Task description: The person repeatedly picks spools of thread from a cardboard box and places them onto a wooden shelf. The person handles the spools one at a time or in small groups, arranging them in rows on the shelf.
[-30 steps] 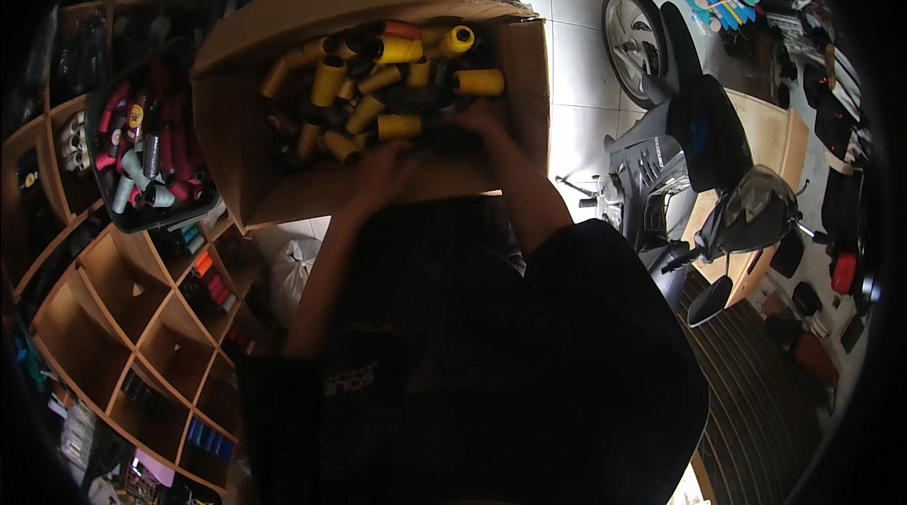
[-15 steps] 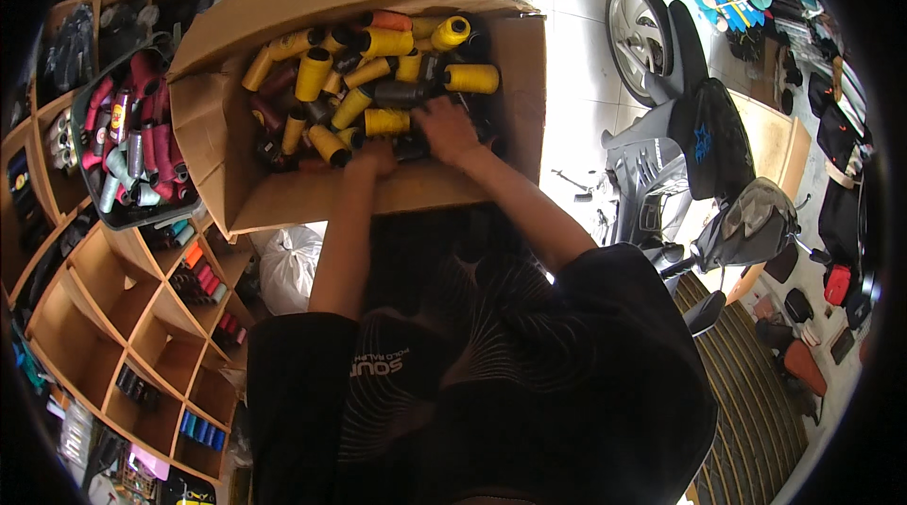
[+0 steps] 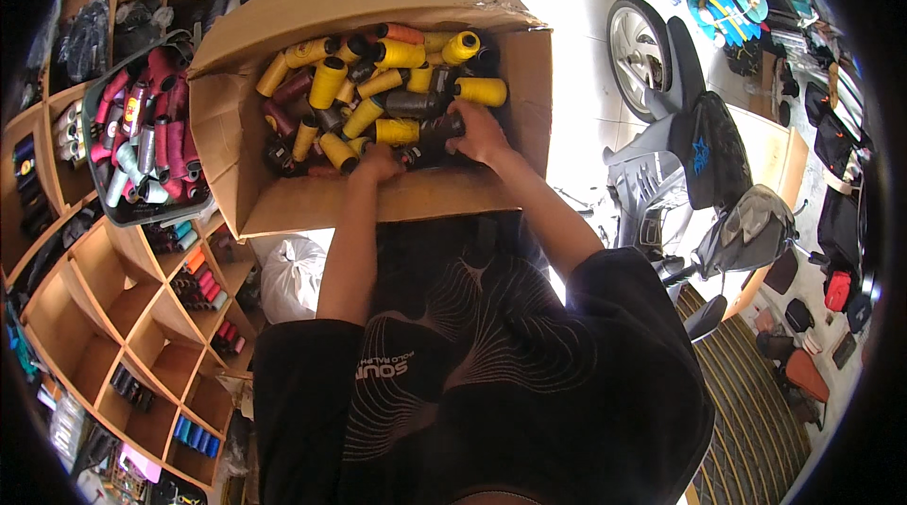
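A large open cardboard box holds many thread spools, mostly yellow, with dark and a few maroon or orange ones among them. My right hand reaches into its right half, fingers closed on a dark thread spool. Just left of that spool lies a yellow spool. By the box's near wall, my left hand is down among the spools, its fingers mostly hidden, close to another yellow spool.
To the left, a dark bin of maroon and grey spools stands by a wooden compartment shelf. A white plastic bag sits below the box. On the right is a motorbike, with bags and other goods beyond it.
My right hand has shifted slightly right within the box, and a dark spool now shows in its fingers. The left hand stays near the front wall. The whole view has shifted slightly.
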Action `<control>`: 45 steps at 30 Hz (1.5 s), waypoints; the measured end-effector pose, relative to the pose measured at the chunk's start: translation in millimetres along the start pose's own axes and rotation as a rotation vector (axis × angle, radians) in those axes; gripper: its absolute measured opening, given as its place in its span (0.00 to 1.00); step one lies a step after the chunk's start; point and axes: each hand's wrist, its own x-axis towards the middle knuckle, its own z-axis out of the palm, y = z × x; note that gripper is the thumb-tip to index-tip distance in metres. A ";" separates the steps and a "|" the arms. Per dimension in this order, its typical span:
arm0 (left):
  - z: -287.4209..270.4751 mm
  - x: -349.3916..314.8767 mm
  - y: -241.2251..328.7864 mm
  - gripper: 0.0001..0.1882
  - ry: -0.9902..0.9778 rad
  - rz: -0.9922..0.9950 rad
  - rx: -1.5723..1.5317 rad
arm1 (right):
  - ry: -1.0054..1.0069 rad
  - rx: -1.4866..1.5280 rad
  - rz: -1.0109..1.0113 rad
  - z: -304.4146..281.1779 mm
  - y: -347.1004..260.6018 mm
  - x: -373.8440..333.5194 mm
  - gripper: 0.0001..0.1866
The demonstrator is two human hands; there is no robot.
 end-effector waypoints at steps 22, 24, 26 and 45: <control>-70.3 -105.5 32.0 0.23 0.441 0.532 -1.414 | 0.163 1.039 0.208 -49.2 8.8 -2.0 0.27; -65.4 -105.6 33.9 0.20 0.379 0.482 -1.610 | 0.190 0.916 0.350 -45.3 0.7 -2.3 0.30; -61.4 -107.4 37.8 0.19 0.309 0.333 -1.747 | 0.079 0.987 0.362 -42.2 -15.0 -10.7 0.31; -39.6 -147.3 57.3 0.18 0.105 0.446 -1.734 | -0.234 0.840 -0.080 -17.6 -77.7 -28.8 0.40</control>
